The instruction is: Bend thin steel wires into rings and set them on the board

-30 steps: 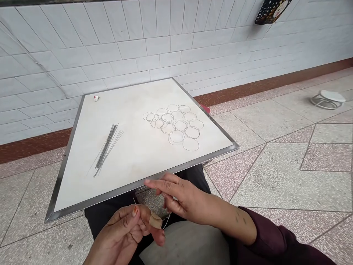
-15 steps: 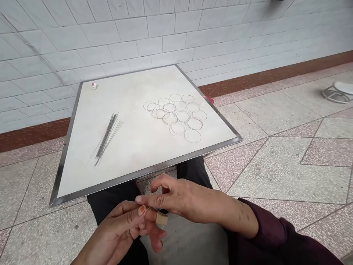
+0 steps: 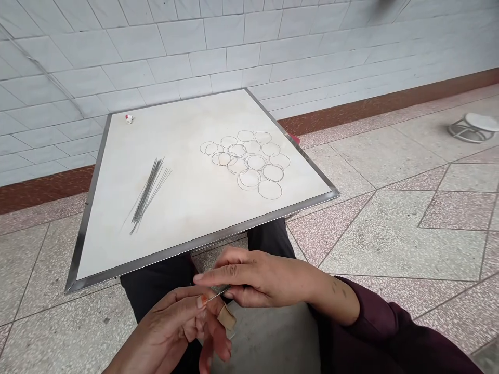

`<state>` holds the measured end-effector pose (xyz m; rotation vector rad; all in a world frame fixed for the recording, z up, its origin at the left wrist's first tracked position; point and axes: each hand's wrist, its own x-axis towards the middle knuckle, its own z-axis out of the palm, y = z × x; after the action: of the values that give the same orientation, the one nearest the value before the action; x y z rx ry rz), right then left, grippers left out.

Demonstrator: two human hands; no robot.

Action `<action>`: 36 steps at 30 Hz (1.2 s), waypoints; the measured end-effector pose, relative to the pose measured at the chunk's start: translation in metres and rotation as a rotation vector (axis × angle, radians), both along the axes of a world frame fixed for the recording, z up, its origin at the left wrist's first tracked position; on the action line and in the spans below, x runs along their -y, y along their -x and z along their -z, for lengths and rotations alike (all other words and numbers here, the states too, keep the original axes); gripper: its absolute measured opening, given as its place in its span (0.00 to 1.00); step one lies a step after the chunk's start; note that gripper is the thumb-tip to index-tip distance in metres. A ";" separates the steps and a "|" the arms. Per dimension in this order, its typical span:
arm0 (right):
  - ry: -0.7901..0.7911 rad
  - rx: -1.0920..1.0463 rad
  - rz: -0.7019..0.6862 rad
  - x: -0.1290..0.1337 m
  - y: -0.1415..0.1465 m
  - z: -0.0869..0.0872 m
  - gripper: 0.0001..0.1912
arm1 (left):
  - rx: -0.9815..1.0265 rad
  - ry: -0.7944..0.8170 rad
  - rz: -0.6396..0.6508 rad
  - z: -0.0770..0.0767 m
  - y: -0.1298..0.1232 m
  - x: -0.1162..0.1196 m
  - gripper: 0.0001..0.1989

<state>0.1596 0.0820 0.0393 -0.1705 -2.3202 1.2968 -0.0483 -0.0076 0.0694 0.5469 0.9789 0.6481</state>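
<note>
My left hand [image 3: 167, 324] is in front of the table's near edge, thumb and index finger pinching a thin metal wire [image 3: 217, 295]. A tan band [image 3: 226, 317] wraps one of its fingers. From the right, my right hand [image 3: 261, 280] holds the wire's other side between thumb and fingers, its index finger stretched over the left fingertips. The rest of the wire is hidden by the hands. On the white table [image 3: 187, 208], a bundle of straight wires [image 3: 146, 195] lies to the left. Several thin wire rings [image 3: 270, 199] overlap one another to the right.
A grey metal edge [image 3: 202, 240] frames the tabletop, which stands near a white tiled wall [image 3: 183, 39]. A small white and red object [image 3: 130, 119] sits in the far left corner. My legs are under the table. A white stool [image 3: 473, 126] stands far right.
My right thumb and fingers have closed together on the wire, and more of it shows between the hands. The tan-banded finger has tilted downward. The camera view has shifted slightly.
</note>
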 end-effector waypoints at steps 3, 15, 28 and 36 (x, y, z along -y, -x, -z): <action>0.026 -0.025 0.000 -0.002 -0.001 -0.001 0.20 | -0.014 -0.012 0.033 0.001 -0.003 0.000 0.17; 0.072 -0.249 0.461 0.000 0.008 0.010 0.10 | 0.185 -0.327 -0.252 0.022 -0.009 -0.001 0.35; 0.163 -0.306 0.538 0.002 0.011 0.015 0.10 | 0.081 -0.332 -0.527 0.028 -0.030 0.007 0.14; 0.124 -0.231 0.379 0.001 0.007 0.017 0.14 | 0.203 -0.175 -0.576 0.018 -0.023 -0.001 0.19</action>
<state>0.1529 0.0814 0.0218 -0.4529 -1.9017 1.1949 -0.0249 -0.0065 0.0519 0.3376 0.8915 1.2877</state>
